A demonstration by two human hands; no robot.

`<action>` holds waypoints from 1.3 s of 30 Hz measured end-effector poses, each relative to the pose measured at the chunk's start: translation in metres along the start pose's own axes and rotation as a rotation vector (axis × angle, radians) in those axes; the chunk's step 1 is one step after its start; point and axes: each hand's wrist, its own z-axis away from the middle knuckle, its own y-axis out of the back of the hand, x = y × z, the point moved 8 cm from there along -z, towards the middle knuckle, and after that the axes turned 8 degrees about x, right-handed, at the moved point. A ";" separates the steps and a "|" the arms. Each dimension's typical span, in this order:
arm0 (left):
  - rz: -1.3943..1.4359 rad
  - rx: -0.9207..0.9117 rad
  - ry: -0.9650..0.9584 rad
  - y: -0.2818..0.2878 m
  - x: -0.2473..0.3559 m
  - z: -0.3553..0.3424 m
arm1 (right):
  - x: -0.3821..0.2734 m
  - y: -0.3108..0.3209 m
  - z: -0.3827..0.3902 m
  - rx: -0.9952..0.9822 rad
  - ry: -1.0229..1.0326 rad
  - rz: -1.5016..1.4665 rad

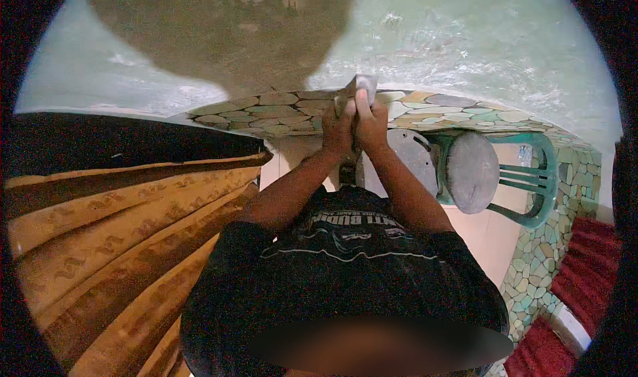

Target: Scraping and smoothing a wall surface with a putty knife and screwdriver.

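Note:
Both my arms reach forward, and my hands meet close together at the green wall, just above its stone-patterned lower band. A small grey flat-sided block is in my grip, its top showing above my fingers. My right hand is closed on it, the thumb pressed along its near face. Beside it, my left hand is closed at the block's lower left side, its fingertips partly hidden. The block is at the wall, but whether its far face touches cannot be made out. White powdery smears mark the wall around it.
Below my hands stands a grey round-topped stool. Right of it is a green plastic chair with a round grey seat piece. An orange-brown curtain hangs at left. Dark red cloth hangs at right. A large shadow falls across the wall.

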 end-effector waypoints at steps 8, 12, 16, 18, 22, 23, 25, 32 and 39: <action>-0.839 0.202 -0.518 -0.006 -0.054 0.036 | 0.017 0.014 0.020 0.137 0.075 0.244; -0.740 0.054 -0.397 -0.011 -0.035 0.023 | 0.029 0.016 0.013 0.020 -0.148 0.190; -0.263 0.026 -0.133 -0.008 -0.056 0.025 | 0.039 0.024 0.022 0.088 -0.109 0.166; -0.254 0.027 -0.128 -0.009 -0.066 0.021 | 0.028 0.017 0.013 0.078 -0.150 0.158; -0.337 0.208 -0.202 0.004 -0.058 0.020 | 0.030 0.016 0.017 -0.021 -0.158 0.146; -0.374 0.085 -0.177 -0.005 -0.049 0.023 | 0.031 0.021 0.017 -0.012 -0.159 0.146; -0.269 0.085 -0.039 -0.009 -0.035 0.040 | 0.033 0.032 0.023 0.065 -0.152 0.159; -0.762 -0.092 -0.174 -0.025 -0.040 0.020 | 0.031 0.029 0.008 0.101 -0.149 0.021; -0.532 -0.005 -0.009 -0.023 -0.041 0.032 | 0.031 0.030 0.009 0.079 -0.149 0.136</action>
